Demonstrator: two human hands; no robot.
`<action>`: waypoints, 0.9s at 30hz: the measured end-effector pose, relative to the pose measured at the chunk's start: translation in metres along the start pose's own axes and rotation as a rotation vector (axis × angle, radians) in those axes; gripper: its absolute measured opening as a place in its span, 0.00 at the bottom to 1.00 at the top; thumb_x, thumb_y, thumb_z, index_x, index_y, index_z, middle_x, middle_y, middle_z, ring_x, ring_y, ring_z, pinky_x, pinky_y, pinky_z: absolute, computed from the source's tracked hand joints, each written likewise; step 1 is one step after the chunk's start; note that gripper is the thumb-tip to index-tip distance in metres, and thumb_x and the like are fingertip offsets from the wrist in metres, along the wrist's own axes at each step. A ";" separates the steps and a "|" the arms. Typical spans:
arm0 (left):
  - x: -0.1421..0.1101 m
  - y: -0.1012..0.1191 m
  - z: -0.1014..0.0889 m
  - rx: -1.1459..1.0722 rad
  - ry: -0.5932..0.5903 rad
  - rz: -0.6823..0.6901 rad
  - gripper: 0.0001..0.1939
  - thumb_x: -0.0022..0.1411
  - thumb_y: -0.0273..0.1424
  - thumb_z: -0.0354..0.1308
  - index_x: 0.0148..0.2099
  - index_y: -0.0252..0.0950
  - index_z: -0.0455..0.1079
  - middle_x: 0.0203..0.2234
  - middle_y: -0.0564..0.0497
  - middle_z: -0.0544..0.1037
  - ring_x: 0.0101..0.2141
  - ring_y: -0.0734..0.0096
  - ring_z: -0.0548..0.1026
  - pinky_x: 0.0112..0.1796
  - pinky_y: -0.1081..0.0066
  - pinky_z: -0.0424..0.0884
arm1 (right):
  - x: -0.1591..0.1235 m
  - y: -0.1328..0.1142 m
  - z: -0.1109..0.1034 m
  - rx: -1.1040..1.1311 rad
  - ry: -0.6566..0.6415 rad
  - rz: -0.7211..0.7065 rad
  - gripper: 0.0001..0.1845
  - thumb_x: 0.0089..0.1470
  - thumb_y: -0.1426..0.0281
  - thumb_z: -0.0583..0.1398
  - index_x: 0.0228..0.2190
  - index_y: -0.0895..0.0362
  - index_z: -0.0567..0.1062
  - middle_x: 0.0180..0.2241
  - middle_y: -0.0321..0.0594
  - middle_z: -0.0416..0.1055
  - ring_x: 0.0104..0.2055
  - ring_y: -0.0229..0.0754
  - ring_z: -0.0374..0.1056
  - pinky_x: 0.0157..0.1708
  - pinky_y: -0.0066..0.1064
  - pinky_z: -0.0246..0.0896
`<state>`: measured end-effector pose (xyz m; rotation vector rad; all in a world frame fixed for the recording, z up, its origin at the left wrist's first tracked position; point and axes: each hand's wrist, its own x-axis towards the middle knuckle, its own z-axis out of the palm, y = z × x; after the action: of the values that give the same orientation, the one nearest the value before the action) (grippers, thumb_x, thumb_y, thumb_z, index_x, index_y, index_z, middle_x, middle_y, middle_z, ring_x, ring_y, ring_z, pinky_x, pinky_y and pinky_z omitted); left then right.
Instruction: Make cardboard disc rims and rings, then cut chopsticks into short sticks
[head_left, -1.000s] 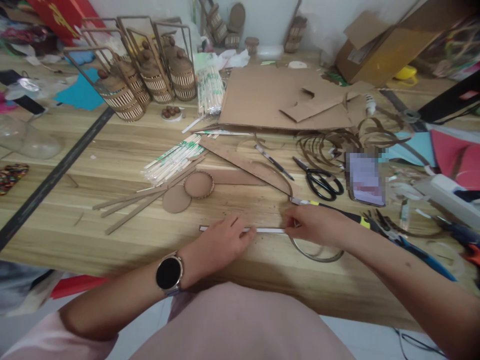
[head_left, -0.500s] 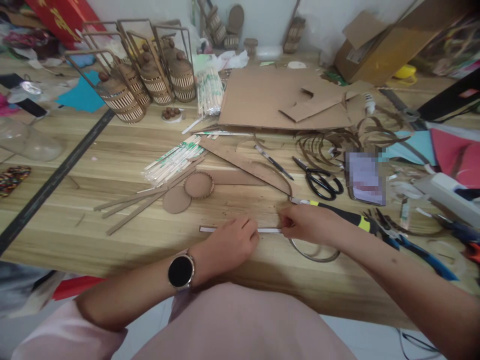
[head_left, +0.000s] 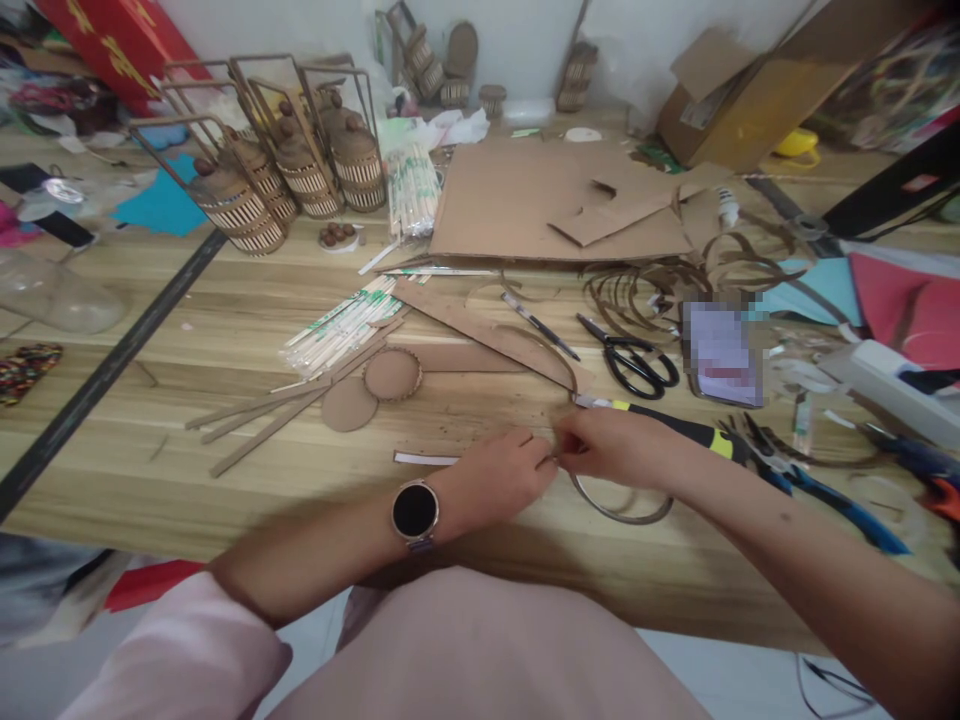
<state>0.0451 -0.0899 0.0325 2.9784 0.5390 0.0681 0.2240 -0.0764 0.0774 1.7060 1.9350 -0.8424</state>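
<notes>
A narrow white-faced strip (head_left: 426, 459) lies flat on the table, with its left end exposed. My left hand (head_left: 504, 470) covers its middle, fingers closed and pressed down on it. Against those fingertips, my right hand (head_left: 596, 440) is closed in a pinch on the strip. From under the right hand, a brown band (head_left: 630, 518) curls round in a loop toward me; it seems to be the same strip. The fingertips' exact hold is partly hidden. Just beyond the right hand lies a black-and-yellow-handled tool (head_left: 671, 425).
Two cardboard discs (head_left: 349, 403) and thin cardboard strips (head_left: 262, 432) lie left of centre. Black scissors (head_left: 637, 362), a pen (head_left: 541, 327), a phone (head_left: 721, 350) and blue-handled pliers (head_left: 847, 508) are to the right. Behind stand several small handled lanterns (head_left: 241, 212) and a cardboard sheet (head_left: 510, 205).
My left hand has slid right along the strip until it meets my right hand, uncovering more of the left end. My right hand stays nearly in place. The view has shifted slightly.
</notes>
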 end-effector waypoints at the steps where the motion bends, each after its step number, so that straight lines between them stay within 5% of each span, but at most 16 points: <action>1: 0.000 0.000 0.001 -0.002 0.005 0.007 0.10 0.70 0.23 0.47 0.42 0.31 0.69 0.35 0.44 0.72 0.39 0.61 0.70 0.34 0.66 0.69 | 0.000 0.004 0.001 0.026 -0.003 -0.014 0.07 0.49 0.66 0.58 0.25 0.55 0.75 0.26 0.40 0.74 0.29 0.43 0.67 0.25 0.30 0.49; 6: -0.002 -0.002 0.002 -0.015 -0.013 0.021 0.09 0.70 0.23 0.47 0.42 0.31 0.69 0.35 0.44 0.72 0.39 0.61 0.70 0.36 0.65 0.70 | -0.002 0.031 0.003 0.171 -0.036 -0.077 0.20 0.56 0.59 0.53 0.18 0.55 0.71 0.16 0.34 0.64 0.20 0.36 0.57 0.22 0.28 0.47; 11: -0.002 -0.004 0.003 -0.032 -0.022 0.028 0.08 0.70 0.23 0.48 0.42 0.31 0.69 0.36 0.44 0.72 0.39 0.61 0.70 0.36 0.65 0.70 | -0.008 0.046 0.004 0.239 -0.024 -0.047 0.19 0.52 0.57 0.54 0.18 0.55 0.72 0.15 0.32 0.61 0.18 0.35 0.52 0.21 0.28 0.45; 27: -0.001 0.001 -0.003 0.008 -0.048 0.016 0.14 0.70 0.23 0.47 0.55 0.29 0.65 0.38 0.45 0.72 0.40 0.61 0.69 0.35 0.67 0.69 | -0.010 0.052 0.008 0.172 -0.006 0.001 0.12 0.51 0.63 0.56 0.22 0.55 0.75 0.22 0.37 0.74 0.26 0.40 0.66 0.24 0.29 0.50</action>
<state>0.0446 -0.0904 0.0355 2.9841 0.5109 -0.0050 0.2761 -0.0862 0.0696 1.7978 1.9051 -1.0389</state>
